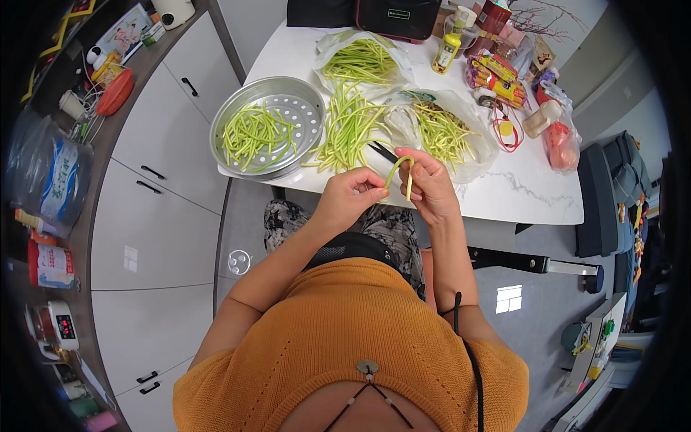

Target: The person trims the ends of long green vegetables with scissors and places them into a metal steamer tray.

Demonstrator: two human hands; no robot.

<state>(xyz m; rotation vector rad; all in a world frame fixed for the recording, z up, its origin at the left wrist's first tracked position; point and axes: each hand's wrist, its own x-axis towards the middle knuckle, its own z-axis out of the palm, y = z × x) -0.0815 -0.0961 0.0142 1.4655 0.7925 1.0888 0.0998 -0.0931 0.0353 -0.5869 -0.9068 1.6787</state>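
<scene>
One green garlic scape [393,173] is bent in an arch between my hands in front of the table edge. Its left part is pinched by my left hand [351,198], thumb against fingers. My right hand [430,189] grips its upper right part, and a pale end hangs down beside the fingers. Just beyond, a loose pile of long garlic scapes [351,126] lies on the white table [533,189]. To the left, a round metal steamer pan [308,108] with a perforated base holds shorter cut pieces [257,135]. A thin black pointed object [382,150] shows partly behind my right hand.
Behind the pile, a plastic bag [324,50] holds more scapes; another bag [484,138] on the right holds paler pieces. Further right stand a yellow bottle [448,50], packaged sausages [497,81] and a bag of red fruit [560,144]. White cabinets [155,223] line the left.
</scene>
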